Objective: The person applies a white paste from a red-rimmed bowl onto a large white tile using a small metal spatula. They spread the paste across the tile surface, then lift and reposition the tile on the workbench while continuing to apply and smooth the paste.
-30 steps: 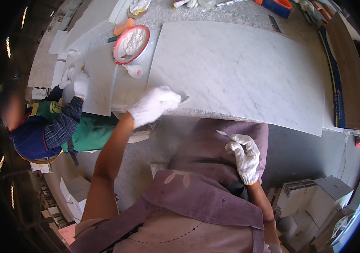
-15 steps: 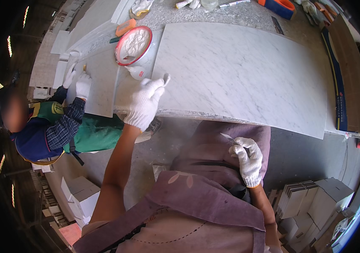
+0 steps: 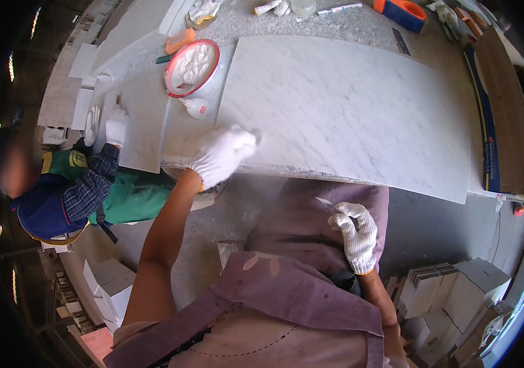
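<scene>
A white marble slab (image 3: 348, 110) with grey veins lies on the table in front of me. My left hand (image 3: 225, 154), in a white knit glove, is over the slab's near left edge. Its fingers are drawn together around a small greyish thing, blurred by motion. In front of my apron, off the table's edge, my right hand (image 3: 357, 236) is also gloved. It pinches a small thin blade (image 3: 324, 201) that points up and left. A red-rimmed bowl (image 3: 216, 70) of white paste and a small white squeeze bottle (image 3: 196, 108) stand left of the slab.
At the left a co-worker's gloved hand (image 3: 116, 126) rests on another pale slab (image 3: 142, 132). An orange block (image 3: 180, 40), a marker (image 3: 340, 8) and an orange-blue tool (image 3: 400, 13) lie at the back. A cardboard box (image 3: 510, 116) stands right; cartons (image 3: 458, 291) sit below.
My left hand has moved right and slightly toward me along the slab's edge. My right hand keeps its pinch with almost no movement. The co-worker's hands have shifted slightly.
</scene>
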`<action>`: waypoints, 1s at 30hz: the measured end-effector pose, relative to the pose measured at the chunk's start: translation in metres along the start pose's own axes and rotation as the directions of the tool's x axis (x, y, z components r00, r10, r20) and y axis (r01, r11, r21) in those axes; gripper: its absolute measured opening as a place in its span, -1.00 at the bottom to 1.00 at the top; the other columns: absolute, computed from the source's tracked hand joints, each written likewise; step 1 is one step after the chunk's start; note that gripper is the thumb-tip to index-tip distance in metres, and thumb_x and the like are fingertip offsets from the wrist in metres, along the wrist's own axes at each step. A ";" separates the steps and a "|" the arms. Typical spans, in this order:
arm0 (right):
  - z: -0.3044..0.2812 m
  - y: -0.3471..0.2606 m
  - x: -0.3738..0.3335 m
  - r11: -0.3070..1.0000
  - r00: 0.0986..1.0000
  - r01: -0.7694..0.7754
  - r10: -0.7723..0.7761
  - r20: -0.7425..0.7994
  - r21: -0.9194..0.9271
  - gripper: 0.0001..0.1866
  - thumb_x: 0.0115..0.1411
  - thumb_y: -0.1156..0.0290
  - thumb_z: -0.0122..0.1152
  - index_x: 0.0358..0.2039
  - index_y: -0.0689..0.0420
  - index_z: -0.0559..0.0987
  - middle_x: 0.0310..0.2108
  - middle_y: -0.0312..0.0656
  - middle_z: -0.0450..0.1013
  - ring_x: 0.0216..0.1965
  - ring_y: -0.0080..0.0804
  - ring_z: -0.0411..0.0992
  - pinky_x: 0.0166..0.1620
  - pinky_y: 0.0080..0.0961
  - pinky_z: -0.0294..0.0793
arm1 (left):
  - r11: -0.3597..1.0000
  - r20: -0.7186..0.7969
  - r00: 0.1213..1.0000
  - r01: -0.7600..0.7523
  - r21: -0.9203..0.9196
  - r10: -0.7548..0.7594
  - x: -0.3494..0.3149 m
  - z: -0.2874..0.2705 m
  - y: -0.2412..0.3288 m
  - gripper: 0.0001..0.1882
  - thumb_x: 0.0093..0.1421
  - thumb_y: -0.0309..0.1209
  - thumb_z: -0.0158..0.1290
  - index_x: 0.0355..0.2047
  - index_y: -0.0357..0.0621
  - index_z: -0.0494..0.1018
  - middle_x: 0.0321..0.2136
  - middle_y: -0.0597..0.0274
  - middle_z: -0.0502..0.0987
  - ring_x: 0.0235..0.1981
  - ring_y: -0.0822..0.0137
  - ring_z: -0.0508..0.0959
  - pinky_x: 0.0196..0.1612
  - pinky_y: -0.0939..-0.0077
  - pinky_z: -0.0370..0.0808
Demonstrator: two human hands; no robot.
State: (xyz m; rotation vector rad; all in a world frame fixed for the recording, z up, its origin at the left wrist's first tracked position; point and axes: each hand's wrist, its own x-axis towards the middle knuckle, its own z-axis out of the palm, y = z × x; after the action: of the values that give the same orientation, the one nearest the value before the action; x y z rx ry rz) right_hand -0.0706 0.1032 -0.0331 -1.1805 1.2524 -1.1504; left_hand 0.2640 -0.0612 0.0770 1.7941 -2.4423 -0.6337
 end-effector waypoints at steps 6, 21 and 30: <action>-0.003 -0.005 0.000 0.999 1.000 0.025 -0.025 -0.007 -0.032 -0.85 0.43 0.57 0.29 -0.02 0.26 0.64 -0.16 -0.15 0.61 -0.23 -0.43 0.61 -0.12 -0.49 0.64 | 0.791 0.170 0.980 0.182 -0.584 -0.100 -0.018 -0.012 0.034 -0.76 0.40 -0.39 0.23 0.02 -0.20 0.68 -0.20 0.13 0.65 -0.14 0.28 0.65 -0.03 0.38 0.54; 0.000 -0.024 0.007 0.979 0.983 -0.111 0.083 0.163 0.173 -0.84 0.33 0.62 0.34 -0.09 0.25 0.73 -0.04 -0.10 0.60 -0.12 -0.30 0.63 -0.02 -0.41 0.64 | 0.446 -0.342 0.877 -0.171 -0.878 -0.338 0.032 0.030 0.005 -0.69 0.35 -0.63 0.24 0.09 -0.41 0.61 -0.01 0.08 0.68 -0.07 0.35 0.69 0.03 0.44 0.67; -0.005 -0.037 0.005 0.801 0.893 -0.410 0.254 0.371 0.437 -0.74 0.41 0.46 0.38 0.04 0.30 0.67 -0.07 -0.17 0.60 -0.13 -0.46 0.61 -0.05 -0.51 0.64 | 0.715 -0.425 0.867 -0.470 -0.518 0.261 0.095 0.102 0.117 -0.81 0.32 -0.50 0.32 -0.08 -0.22 0.64 -0.21 0.15 0.65 -0.22 0.27 0.66 -0.15 0.36 0.62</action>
State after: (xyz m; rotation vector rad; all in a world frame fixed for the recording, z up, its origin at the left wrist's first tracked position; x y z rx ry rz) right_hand -0.0749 0.0957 0.0041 -0.6625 0.8113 -0.9122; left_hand 0.0996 -0.0903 0.0056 1.0135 -1.9595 -0.8698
